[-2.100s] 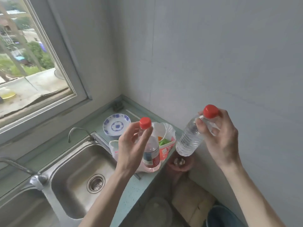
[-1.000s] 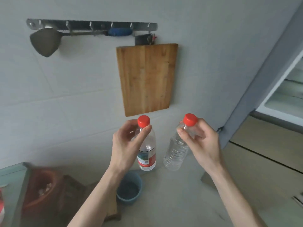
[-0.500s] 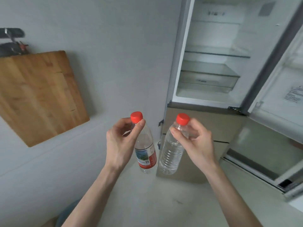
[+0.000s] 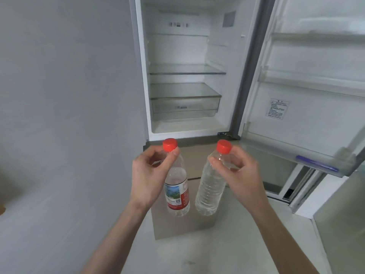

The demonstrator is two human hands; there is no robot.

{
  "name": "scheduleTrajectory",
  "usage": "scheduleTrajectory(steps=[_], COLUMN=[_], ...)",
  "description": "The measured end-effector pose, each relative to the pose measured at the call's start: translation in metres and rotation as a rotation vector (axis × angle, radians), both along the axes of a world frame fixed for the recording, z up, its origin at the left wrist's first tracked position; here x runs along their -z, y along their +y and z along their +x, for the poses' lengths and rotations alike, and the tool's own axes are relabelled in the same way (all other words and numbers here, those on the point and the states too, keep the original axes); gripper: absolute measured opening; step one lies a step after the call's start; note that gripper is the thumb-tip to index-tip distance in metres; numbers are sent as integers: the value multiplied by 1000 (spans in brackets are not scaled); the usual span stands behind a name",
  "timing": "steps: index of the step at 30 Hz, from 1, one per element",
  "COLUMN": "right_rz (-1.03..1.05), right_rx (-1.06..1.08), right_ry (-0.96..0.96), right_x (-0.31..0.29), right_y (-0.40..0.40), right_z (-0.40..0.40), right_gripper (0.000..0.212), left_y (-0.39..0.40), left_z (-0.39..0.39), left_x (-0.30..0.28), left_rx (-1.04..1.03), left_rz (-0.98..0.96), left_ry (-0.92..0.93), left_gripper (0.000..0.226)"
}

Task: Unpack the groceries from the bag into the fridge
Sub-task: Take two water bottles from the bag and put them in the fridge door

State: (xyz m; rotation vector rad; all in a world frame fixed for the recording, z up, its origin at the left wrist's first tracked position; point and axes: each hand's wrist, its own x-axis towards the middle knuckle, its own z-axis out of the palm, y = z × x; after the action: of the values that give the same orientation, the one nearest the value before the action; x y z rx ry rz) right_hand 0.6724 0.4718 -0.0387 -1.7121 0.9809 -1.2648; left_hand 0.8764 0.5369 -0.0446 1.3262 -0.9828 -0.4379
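We hold two clear plastic red-capped bottles upright by their necks, the labelled one (image 4: pixel 177 191) pinched in our left hand (image 4: pixel 150 175), the bare one (image 4: pixel 211 189) in our right hand (image 4: pixel 240 175). The open white fridge (image 4: pixel 185 72) lies straight ahead above them, its door rack (image 4: pixel 292 151) nearer our right.

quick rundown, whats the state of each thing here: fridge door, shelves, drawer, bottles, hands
fridge door: open
glass shelves: bare
drawer: pushed in
labelled bottle: capped, held at its neck
plain bottle: capped, held at its neck, tilted
left hand: grips labelled bottle
right hand: grips plain bottle
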Motion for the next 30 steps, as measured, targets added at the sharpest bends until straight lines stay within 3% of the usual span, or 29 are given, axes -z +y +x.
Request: scheduleTrajectory(steps=[6, 11, 17, 24, 30], right_rz=[2, 13, -19, -137, -240], right_rx=[130, 276, 474, 685, 772], right_ry=[-2, -32, -91, -246, -275], right_x=[-4, -9, -14, -33, -55], right_y=[-66, -121, -174, -216, -251], right_z=[1, -5, -33, -68, -104], right_gripper=[25, 37, 26, 19, 19], left_y=[-92, -169, -255, -327, -371], left_z=[3, 2, -18, -65, -106], left_x=[-4, -14, -26, -42, -54], left_rx=[114, 236, 313, 376, 416], left_rz=[15, 7, -23, -87, -174], left_ry=[6, -25, -53, 7, 63], left_gripper=[20, 15, 20, 8, 21])
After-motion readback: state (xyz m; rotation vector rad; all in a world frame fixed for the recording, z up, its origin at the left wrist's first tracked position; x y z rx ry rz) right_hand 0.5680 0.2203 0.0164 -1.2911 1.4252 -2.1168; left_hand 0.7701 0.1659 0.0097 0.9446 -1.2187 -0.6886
